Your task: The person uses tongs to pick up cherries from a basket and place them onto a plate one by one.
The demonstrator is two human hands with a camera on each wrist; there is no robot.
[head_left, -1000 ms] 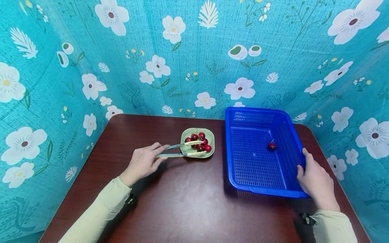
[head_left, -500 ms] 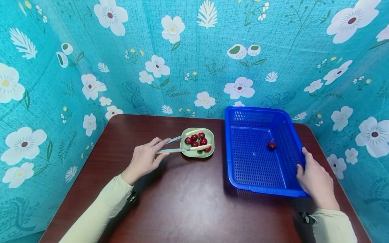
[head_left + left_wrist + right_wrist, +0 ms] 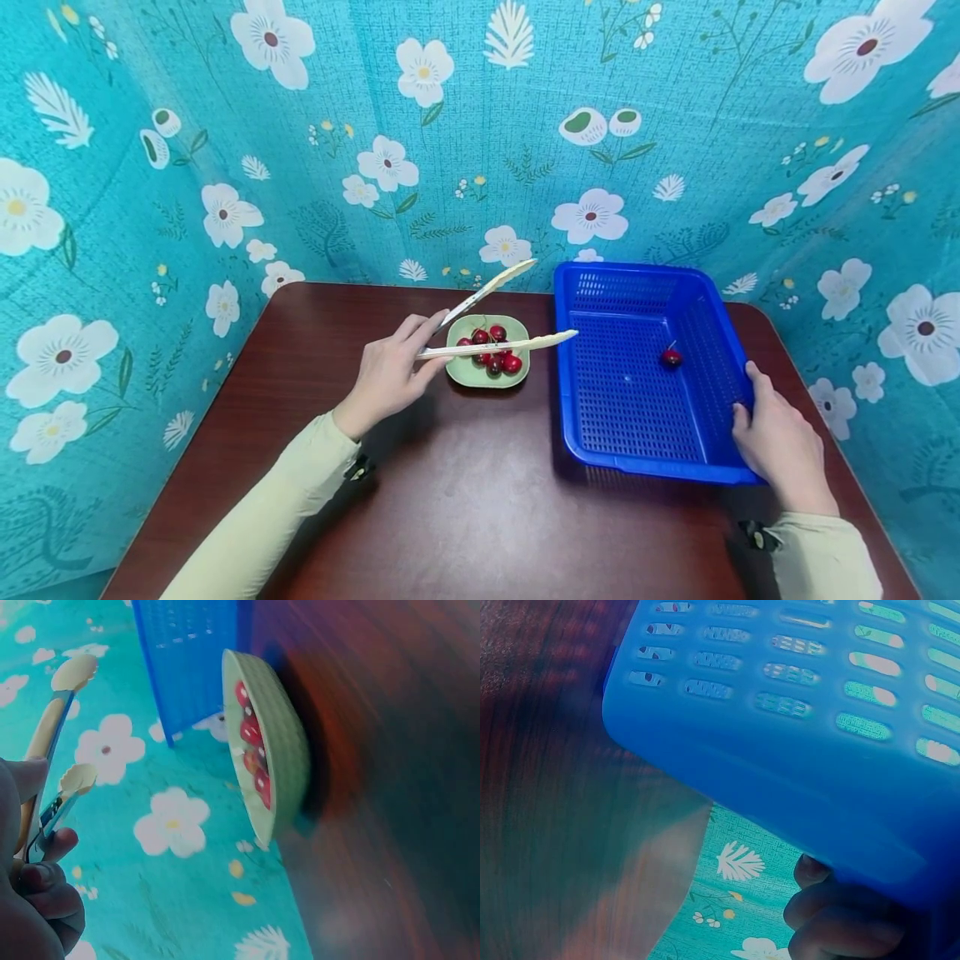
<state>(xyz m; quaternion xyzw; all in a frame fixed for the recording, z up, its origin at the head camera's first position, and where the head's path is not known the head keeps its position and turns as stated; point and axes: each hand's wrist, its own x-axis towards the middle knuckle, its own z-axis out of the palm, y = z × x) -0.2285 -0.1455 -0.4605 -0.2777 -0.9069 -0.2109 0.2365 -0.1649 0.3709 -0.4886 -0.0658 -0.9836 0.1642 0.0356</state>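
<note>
My left hand [image 3: 392,373] grips a pair of tongs [image 3: 543,340] with pale scalloped tips. The tongs' arms are spread, with nothing between the tips in the left wrist view, and in the head view they overlap a green dish [image 3: 459,377]. Several dark red cherries [image 3: 512,364] lie in that dish. To its right is a blue perforated basket [image 3: 567,408], and one cherry [image 3: 671,357] with its stem lies on the basket floor. My right hand [image 3: 783,450] holds the basket's right rim, thumb inside; its curled fingers [image 3: 840,922] show under the rim in the right wrist view.
Dish and basket stand on a dark brown wooden table [image 3: 480,500]. A turquoise flowered cloth [image 3: 465,192] hangs behind the table and along both sides. The basket's back edge is close to the cloth.
The tongs were low over the cherries, shifting slightly and spreading. Now my left hand has lifted them and moved right, tips reaching towards the basket. The right hand and basket have stayed put.
</note>
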